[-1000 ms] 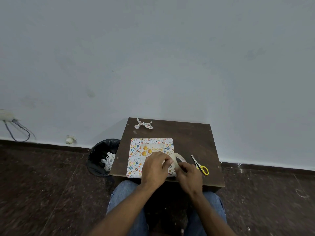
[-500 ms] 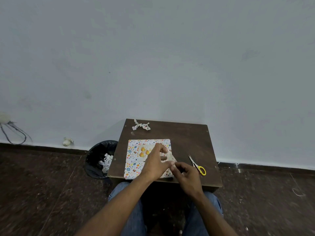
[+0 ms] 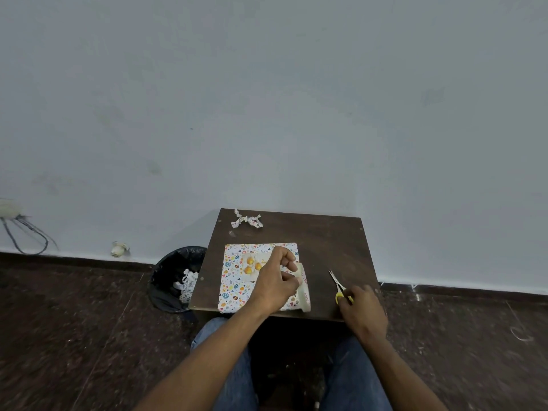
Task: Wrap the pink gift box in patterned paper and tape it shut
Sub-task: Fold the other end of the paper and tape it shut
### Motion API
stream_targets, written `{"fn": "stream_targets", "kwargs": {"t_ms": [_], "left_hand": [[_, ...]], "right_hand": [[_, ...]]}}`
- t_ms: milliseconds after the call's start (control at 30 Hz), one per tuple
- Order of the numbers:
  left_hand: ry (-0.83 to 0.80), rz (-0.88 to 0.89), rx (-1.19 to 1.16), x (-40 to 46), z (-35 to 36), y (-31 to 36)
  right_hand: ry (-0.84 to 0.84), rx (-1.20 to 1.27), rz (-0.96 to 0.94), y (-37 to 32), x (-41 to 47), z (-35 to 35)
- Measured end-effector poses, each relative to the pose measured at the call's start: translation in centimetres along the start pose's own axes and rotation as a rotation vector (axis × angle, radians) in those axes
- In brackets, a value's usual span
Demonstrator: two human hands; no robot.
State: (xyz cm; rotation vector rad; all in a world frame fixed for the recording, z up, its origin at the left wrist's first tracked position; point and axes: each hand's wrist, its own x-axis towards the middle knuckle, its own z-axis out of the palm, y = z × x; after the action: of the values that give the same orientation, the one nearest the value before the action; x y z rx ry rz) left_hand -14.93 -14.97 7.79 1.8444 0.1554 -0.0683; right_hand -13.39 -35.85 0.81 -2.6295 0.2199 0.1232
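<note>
Reaching toward the scissors (image 3: 340, 287), the right hand (image 3: 362, 310) has its fingertips at the yellow handles; its fingers are curled, but whether they have closed on the handles cannot be told, since the hand covers them. The scissors lie on the table (image 3: 329, 241) with their long axis running away from those fingers, blades pointing to the far side and slightly leftward, handles nearest the person. So the grip end already faces the right hand, which is clearly the nearer one.

The left hand (image 3: 277, 284) rests on the wrapped box (image 3: 237, 277), fingers curled and pinching a strip of tape (image 3: 304, 287) at the box's right edge. The tape runs down from those fingertips toward the near edge of the table, and it looks to end in the roll there, though that part is too small to be sure. The box lies flat under and to the left of the left fingers, already covered in patterned paper, with no pink showing.

The relation that matters: the tape stands just left of the scissors, between the two hands, its length roughly parallel to the blades. My guess is the cut comes next, so the blades would have to swing leftward across the strip just beyond the left fingertips.

A twisted scrap of paper (image 3: 247, 220) lies at the table's far side, well clear.
</note>
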Motion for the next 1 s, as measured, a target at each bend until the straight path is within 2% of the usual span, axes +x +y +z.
{"fn": "stream_targets", "kwargs": {"t_ms": [100, 233, 333, 367, 467, 533, 633, 733, 867, 1000], "left_hand": [[-0.01, 0.007, 0.025, -0.2, 0.1, 0.2], [-0.003, 0.013, 0.042, -0.4, 0.0, 0.4], [-0.012, 0.005, 0.037, -0.4, -0.1, 0.4], [-0.02, 0.005, 0.037, -0.4, -0.1, 0.6], [-0.038, 0.018, 0.042, -0.5, -0.4, 0.8], [-0.058, 0.025, 0.05, -0.4, -0.7, 0.8], [-0.095, 0.034, 0.065, -0.3, -1.1, 0.9], [-0.134, 0.045, 0.067, -0.3, -1.5, 1.1], [-0.187, 0.07, 0.078, -0.3, -2.0, 1.1], [-0.231, 0.076, 0.079, -0.5, -2.2, 1.2]], "right_hand": [[-0.073, -0.155, 0.04, 1.2, 0.7, -0.2], [-0.13, -0.207, 0.068, 0.2, 1.1, -1.1], [-0.219, -0.176, 0.179, -0.8, 1.7, -1.9], [-0.257, -0.069, 0.236, -1.1, 2.0, -2.1], [-0.382, 0.499, 0.418, -1.4, 2.3, -2.2], [-0.467, 0.7, 0.447, -1.7, 1.9, -2.8], [-0.572, 0.734, 0.311, -1.5, 1.6, -4.0], [-0.66, 0.673, 0.073, -1.1, 2.0, -6.1], [-0.775, 0.309, -0.211, -2.0, 2.3, -9.3], [-0.815, 0.102, -0.333, -3.4, 2.4, -10.7]]}}
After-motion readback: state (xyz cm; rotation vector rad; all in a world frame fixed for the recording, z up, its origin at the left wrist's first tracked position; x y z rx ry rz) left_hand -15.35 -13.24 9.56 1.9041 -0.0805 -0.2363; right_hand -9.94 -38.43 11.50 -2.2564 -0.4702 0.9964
